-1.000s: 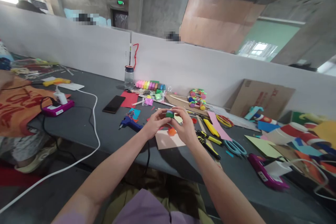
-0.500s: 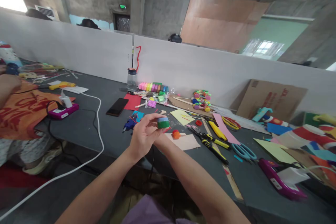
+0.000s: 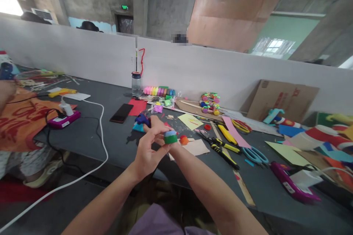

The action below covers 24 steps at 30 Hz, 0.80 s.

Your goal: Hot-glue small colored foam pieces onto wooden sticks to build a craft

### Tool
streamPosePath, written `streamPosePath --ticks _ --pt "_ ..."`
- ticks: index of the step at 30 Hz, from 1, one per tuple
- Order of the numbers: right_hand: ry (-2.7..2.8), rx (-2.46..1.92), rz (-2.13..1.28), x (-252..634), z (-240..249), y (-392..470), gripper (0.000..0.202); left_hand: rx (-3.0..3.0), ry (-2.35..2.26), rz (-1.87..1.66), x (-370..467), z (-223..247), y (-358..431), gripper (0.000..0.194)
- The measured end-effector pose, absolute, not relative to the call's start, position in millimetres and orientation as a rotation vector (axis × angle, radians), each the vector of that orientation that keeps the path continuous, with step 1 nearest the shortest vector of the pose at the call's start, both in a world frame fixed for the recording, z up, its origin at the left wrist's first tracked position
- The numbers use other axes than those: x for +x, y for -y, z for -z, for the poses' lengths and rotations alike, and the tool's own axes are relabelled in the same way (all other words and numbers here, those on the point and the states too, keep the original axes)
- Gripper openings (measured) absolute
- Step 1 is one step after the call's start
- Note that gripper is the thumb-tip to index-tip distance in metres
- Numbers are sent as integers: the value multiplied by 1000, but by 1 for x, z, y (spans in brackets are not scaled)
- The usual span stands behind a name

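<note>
My left hand (image 3: pixel 146 154) pinches a small round piece (image 3: pixel 170 137), green below and light blue on top. Behind it my right forearm crosses to the left, and my right hand (image 3: pixel 156 122) is largely hidden. That hand is closed on a dark blue glue gun (image 3: pixel 142 119), which is raised off the table with its shadow below. Light blue paper (image 3: pixel 138 127) shows beside the gun. Just right of the round piece, an orange-red lump (image 3: pixel 184 139) rests by a beige sheet (image 3: pixel 197 147).
Pliers (image 3: pixel 224 156), blue-handled scissors (image 3: pixel 255 155) and a purple power strip (image 3: pixel 292 187) lie to the right. A phone (image 3: pixel 121 113) and bottle (image 3: pixel 136 84) stand out at centre-left. Another person's arm (image 3: pixel 7 93) is at far left, near a white cable (image 3: pixel 102 128).
The blue glue gun has come up off the table in my right hand. My left hand and the round piece have shifted slightly down. The view has moved a little.
</note>
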State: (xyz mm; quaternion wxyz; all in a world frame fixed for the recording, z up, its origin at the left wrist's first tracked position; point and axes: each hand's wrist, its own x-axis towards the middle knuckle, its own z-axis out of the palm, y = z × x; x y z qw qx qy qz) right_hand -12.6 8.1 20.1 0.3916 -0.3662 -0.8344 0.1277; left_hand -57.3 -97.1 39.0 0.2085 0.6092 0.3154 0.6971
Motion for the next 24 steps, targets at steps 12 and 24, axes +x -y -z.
streamPosePath --ticks 12,24 --pt "1308 -704 -1420 110 -40 26 40 1469 -1116 -1826 -58 -7 58 28" --pt "1345 -781 -1414 146 -27 90 44 1685 -1297 -1756 -59 6 54 26"
